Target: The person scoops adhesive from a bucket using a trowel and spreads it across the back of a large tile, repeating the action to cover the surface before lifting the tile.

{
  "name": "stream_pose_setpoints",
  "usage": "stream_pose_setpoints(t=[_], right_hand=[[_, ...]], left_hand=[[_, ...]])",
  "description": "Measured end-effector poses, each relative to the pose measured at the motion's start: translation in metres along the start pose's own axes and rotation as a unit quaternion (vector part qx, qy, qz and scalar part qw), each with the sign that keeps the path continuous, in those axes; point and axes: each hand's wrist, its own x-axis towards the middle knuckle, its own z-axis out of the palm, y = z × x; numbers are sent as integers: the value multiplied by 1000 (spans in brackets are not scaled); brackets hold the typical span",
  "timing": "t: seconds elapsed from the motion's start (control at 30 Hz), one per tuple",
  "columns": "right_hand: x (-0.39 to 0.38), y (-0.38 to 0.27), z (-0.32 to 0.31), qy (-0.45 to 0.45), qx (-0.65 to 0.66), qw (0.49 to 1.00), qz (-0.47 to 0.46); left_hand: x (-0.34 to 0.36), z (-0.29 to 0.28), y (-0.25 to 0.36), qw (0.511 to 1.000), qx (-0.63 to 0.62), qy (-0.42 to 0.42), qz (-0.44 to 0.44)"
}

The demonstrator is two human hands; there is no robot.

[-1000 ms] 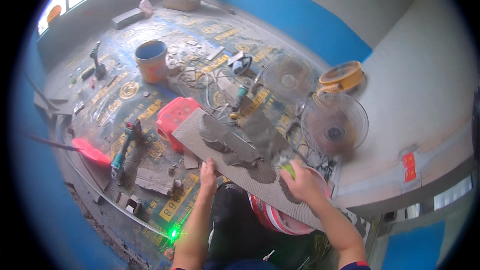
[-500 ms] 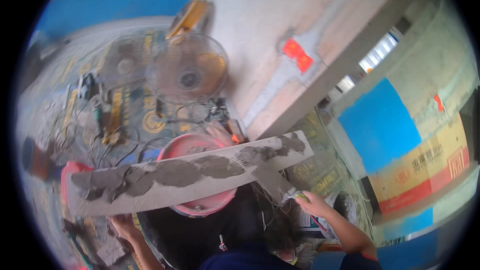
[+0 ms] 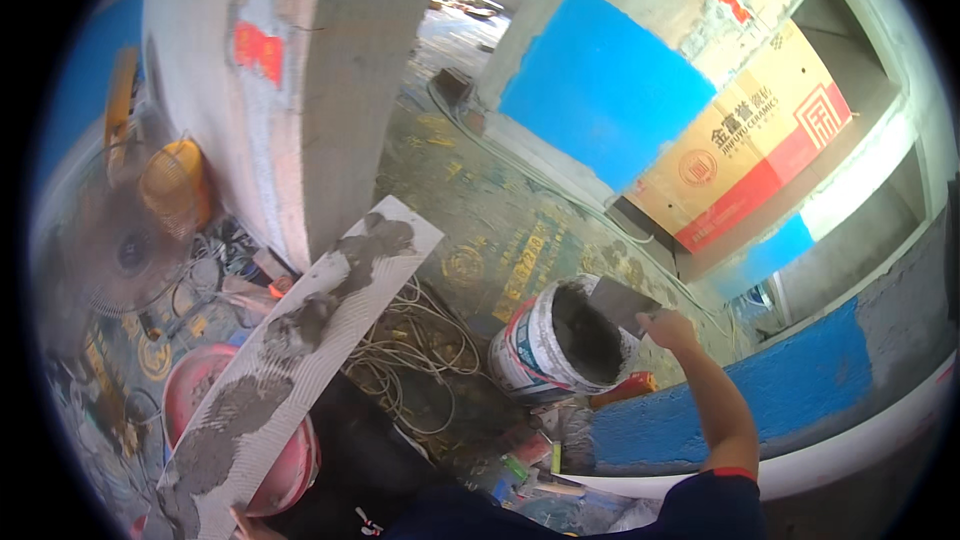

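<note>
My right hand (image 3: 668, 330) is closed round the handle of a flat metal trowel (image 3: 622, 304). Its blade is at the rim of a white bucket (image 3: 530, 352) holding grey mortar (image 3: 588, 332). A long pale tile strip (image 3: 335, 325), ribbed on its upper face and daubed with grey mortar, lies slantwise over a pink bucket (image 3: 285, 475). At the strip's near edge my left hand (image 3: 250, 526) grips it; only a thumb and part of the hand show, the rest being hidden or cut off by the frame.
Coiled cable (image 3: 425, 345) lies between strip and white bucket. A standing fan (image 3: 130, 250) and yellow hard hat-like object (image 3: 175, 185) are at left, beside a wall column (image 3: 340, 90). A large cardboard sheet (image 3: 745, 140) leans at right. Small litter (image 3: 530, 455) lies near me.
The view has swung right. My right hand has carried the trowel from the tile strip to the white bucket. My left hand stays at the strip's near edge.
</note>
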Motion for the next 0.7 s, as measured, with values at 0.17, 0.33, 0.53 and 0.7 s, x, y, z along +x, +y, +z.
stream_pose_setpoints(t=[0.17,0.33,0.53,0.7], right_hand=[[67,-25,61,-55,-169,978,-113],[88,-55,131,-8,-274,953,-128],[101,-73,174,-51,-270,944,-184],[108,-84,184,-89,-174,970,-148]], left_hand=[[11,-28,5,998,55,-4,15],[37,-76,-6,987,144,-68,39],[45,-76,-13,879,324,-188,296],[72,-106,-42,899,261,-223,272]])
